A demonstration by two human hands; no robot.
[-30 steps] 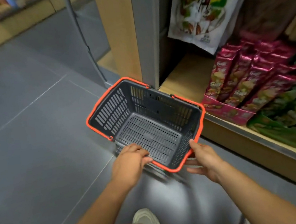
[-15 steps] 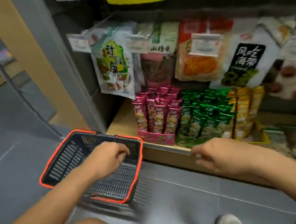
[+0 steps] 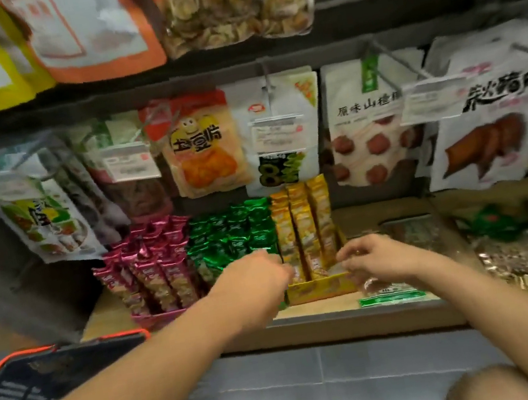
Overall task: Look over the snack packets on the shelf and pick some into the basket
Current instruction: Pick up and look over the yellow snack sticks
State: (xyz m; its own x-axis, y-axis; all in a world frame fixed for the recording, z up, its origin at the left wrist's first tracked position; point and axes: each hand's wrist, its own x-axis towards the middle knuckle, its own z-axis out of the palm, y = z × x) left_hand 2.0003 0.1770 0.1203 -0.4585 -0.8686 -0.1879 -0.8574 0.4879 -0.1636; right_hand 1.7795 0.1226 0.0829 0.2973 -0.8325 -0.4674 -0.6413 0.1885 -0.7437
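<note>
Those yellow packets [image 3: 304, 224] are standing jammed tight in their tray [image 3: 321, 289] on the shelf [image 3: 327, 326], so yanking one is probably going to drag its neighbours out too. Left hand [image 3: 257, 275] is curling at the front row and right hand [image 3: 377, 259] is curling by the tray's right edge. It's too blurry to tell if either's gripping anything. Basket [image 3: 54, 346] is sitting low on the left.

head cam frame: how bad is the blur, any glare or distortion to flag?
Head view: motion blur throughout, price tags unreadable, big print on the hanging bags legible. Head view: left hand and right hand smeared at the fingertips, so any grip on the yellow packets is unclear. Head view: glints on the green foil packets; shelf edge bows from the wide lens.
</note>
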